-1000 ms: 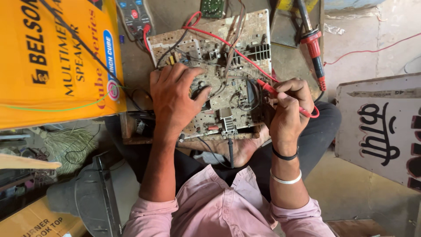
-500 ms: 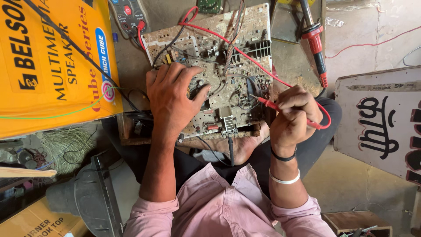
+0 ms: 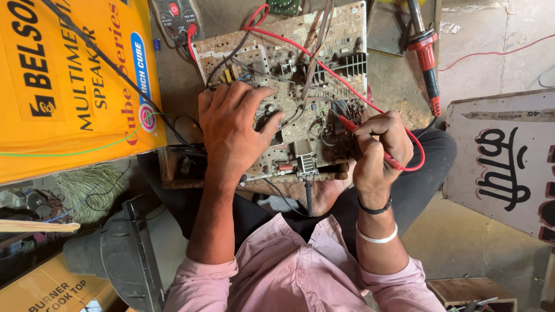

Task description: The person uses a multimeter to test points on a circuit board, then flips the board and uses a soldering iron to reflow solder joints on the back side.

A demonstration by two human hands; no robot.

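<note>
A large beige circuit board (image 3: 324, 58) crowded with components lies across my lap. My left hand (image 3: 234, 130) rests flat on its near left part, fingers spread, pressing it down. My right hand (image 3: 378, 153) pinches a red test probe (image 3: 350, 124) like a pen, its tip touching the board's right side. A red lead (image 3: 300, 49) runs from the probe across the board up to a multimeter (image 3: 176, 17) at the top. Whether a black probe is under my left hand is hidden.
A yellow speaker carton (image 3: 69, 86) fills the left. A red-handled soldering iron (image 3: 428, 55) lies at the upper right, beside a white painted board (image 3: 509, 167). A dark metal stand (image 3: 124, 254) and another carton (image 3: 52, 289) sit at the lower left.
My right hand has slid the red probe slightly along the board's right side. My left hand stays pressed on the board.
</note>
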